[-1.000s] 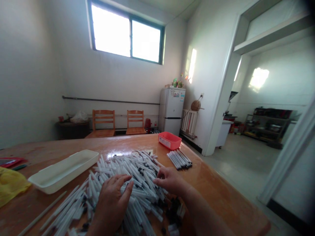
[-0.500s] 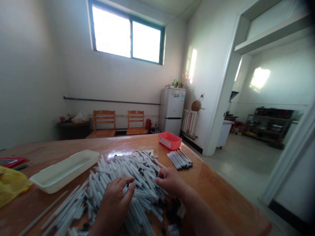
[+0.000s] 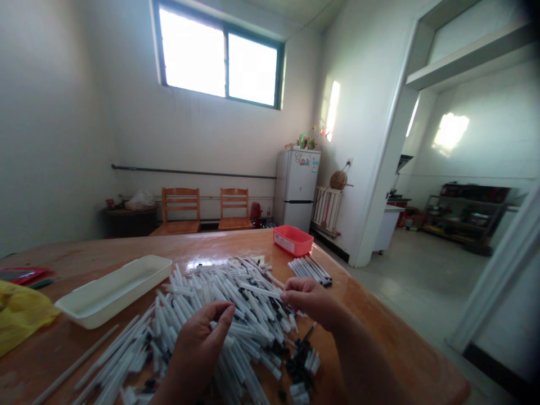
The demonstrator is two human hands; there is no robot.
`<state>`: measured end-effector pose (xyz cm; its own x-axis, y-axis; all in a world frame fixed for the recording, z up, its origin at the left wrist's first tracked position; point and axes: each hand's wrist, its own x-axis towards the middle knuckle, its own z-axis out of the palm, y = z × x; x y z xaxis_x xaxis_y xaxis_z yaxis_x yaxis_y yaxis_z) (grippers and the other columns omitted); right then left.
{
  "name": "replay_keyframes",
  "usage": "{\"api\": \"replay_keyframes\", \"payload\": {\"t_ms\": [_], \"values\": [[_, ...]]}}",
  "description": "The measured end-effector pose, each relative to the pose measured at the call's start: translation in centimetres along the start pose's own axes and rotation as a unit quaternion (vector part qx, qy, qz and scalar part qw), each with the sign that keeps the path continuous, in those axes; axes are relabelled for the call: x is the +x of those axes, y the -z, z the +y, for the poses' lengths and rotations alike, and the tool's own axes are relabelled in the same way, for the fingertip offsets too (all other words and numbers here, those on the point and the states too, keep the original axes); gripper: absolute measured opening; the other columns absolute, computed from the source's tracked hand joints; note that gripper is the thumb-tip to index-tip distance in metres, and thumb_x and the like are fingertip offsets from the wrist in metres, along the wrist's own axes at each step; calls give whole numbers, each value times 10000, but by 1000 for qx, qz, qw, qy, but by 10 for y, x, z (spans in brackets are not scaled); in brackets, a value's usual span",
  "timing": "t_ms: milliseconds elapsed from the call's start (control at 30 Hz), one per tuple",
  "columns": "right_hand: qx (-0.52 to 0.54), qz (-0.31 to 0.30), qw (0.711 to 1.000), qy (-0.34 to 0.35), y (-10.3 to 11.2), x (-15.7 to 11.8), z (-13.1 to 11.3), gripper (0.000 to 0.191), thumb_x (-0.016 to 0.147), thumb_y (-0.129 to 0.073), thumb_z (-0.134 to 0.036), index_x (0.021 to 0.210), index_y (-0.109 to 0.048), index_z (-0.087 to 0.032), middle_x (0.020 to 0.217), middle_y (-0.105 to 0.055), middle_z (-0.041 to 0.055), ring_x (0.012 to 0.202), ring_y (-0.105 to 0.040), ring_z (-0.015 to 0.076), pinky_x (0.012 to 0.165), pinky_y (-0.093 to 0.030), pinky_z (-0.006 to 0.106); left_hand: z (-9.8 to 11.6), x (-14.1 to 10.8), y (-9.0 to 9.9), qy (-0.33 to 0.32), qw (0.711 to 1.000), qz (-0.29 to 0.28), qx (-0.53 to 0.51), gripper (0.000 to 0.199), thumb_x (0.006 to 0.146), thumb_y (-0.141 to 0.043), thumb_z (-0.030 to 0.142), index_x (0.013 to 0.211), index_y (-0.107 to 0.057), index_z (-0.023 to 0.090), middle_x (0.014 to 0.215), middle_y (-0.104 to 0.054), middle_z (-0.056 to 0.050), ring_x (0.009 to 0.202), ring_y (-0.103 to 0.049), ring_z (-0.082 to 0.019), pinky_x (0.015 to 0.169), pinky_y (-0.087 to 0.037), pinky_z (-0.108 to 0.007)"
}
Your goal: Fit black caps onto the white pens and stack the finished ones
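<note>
Okay, a person sits at a glossy orange wooden table (image 3: 375,343) with both bare hands over a big loose pile of white pen tubes (image 3: 219,298), many black-tipped, lying in the middle of the near table area. Right hand (image 3: 310,301) is at the pile's 2 o'clock side, thumb and fingertips pressed together, pinching one white pen tube (image 3: 257,289) near its end, with the tube pointing toward 9 o'clock over the pile. Left hand (image 3: 198,343) is at the pile's 7 o'clock, fingers curled, thumb and forefinger close together just above the tubes; can't tell if anything is between them. Small black pieces (image 3: 300,365) are heaped at the pile's 5 o'clock. A neat bundle of black-tipped pens (image 3: 310,270) lies at 2 o'clock, just past the right hand, with a red plastic box (image 3: 293,240) beyond it at 1 o'clock. A white plastic tray (image 3: 113,291) sits at 9 o'clock, just beside the pile, and a yellow plastic bag (image 3: 21,315) lies farther out. Two wooden chairs (image 3: 180,211) and a white fridge (image 3: 296,191) stand by the far wall around 12 o'clock.
</note>
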<state>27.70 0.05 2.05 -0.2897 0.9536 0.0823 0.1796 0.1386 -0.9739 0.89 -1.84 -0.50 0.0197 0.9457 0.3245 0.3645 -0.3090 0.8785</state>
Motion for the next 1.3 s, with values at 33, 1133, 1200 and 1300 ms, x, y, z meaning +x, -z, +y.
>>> {"api": "replay_keyframes", "payload": {"t_ms": [33, 1133, 1200, 1300], "values": [[17, -11, 1000, 4, -2, -1, -2, 236, 789, -671, -375, 733, -607, -154, 596, -514, -47, 540, -405, 83, 526, -296, 208, 2, -1, -1, 17, 999, -14, -29, 317, 816, -683, 476, 1013, -765, 242, 941, -778, -41, 905, -698, -268, 820, -500, -338], [-497, 117, 853, -105, -17, 23, 35, 304, 748, -671, -521, 806, -735, -230, 795, -712, 65, 697, -618, 209, 571, -336, 276, 12, 1, -2, 184, 925, 18, -331, 404, 765, -753, 487, 1020, -691, 179, 911, -749, -50, 711, -621, -131, 623, -445, -232], [-507, 120, 847, -108, -20, 24, 36, 290, 756, -662, -507, 810, -740, -233, 806, -721, 73, 719, -638, 222, 573, -343, 279, 13, 1, -3, 180, 928, 18, -325, 413, 753, -758, 493, 1011, -698, 177, 899, -751, -54, 705, -620, -134, 617, -448, -234], [-509, 122, 845, -105, -23, 24, 36, 201, 765, -652, -406, 821, -743, -236, 815, -729, 75, 736, -647, 226, 574, -346, 275, 13, 0, -2, 176, 931, 18, -320, 408, 751, -757, 496, 1003, -704, 179, 890, -753, -53, 704, -616, -130, 618, -450, -231]]}}
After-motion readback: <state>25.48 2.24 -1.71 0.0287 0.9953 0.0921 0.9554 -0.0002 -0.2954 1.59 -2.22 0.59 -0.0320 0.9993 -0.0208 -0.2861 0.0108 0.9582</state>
